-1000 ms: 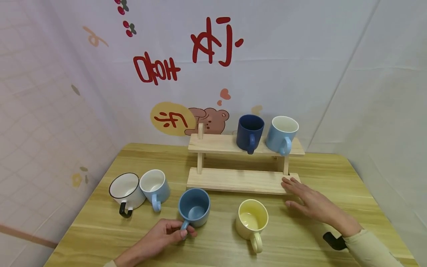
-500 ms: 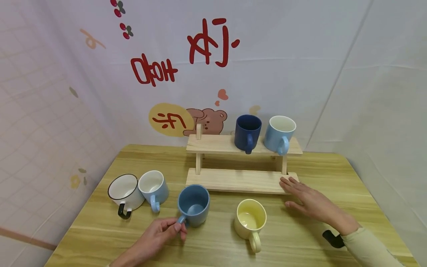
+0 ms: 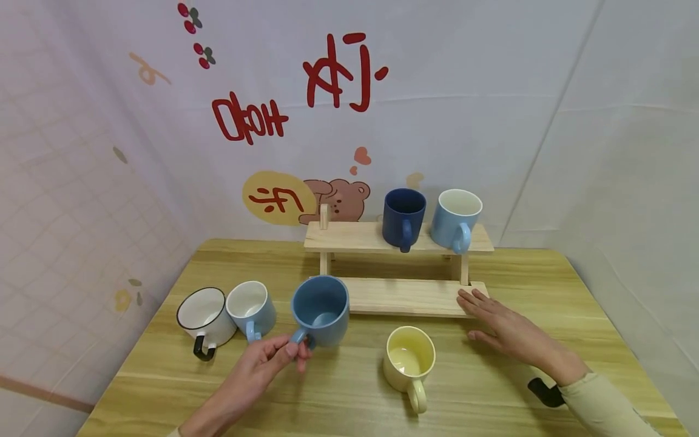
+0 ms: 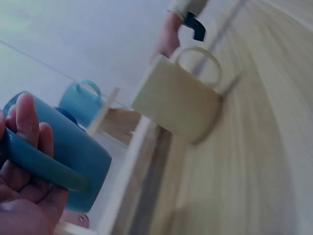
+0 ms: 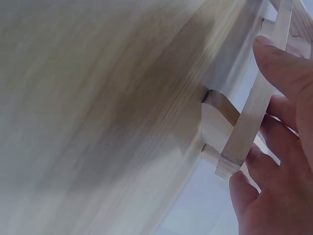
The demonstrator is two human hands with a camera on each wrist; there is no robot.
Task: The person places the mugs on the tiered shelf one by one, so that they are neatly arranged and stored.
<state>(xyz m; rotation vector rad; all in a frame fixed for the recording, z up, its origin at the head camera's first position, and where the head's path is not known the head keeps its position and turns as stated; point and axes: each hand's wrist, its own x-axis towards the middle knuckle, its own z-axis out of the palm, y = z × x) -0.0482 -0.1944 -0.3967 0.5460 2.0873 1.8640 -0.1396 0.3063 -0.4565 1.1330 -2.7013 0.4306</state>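
My left hand (image 3: 256,370) pinches the handle of a blue mug (image 3: 327,328), which is lifted off the table in front of the wooden stand's left part. In the left wrist view, fingers wrap that handle and the blue mug (image 4: 73,152) appears tilted. My right hand (image 3: 505,328) rests its fingers on the right end of the stand's lower shelf (image 3: 404,297). Seen from the right wrist, its fingertips lie along the shelf board (image 5: 249,117). Between the hands a yellow mug (image 3: 401,370) stands upright, handle toward me.
On the upper shelf (image 3: 349,237) stand a navy mug (image 3: 401,221) and a light blue mug (image 3: 450,224). At left are a white mug with black rim (image 3: 218,328) and another light blue mug (image 3: 264,315). A black curved piece (image 3: 546,392) shows beside my right cuff.
The blue mug has risen from the table and moved toward the stand in my left hand, now overlapping the lower shelf in the head view. My right hand has stayed on the shelf.
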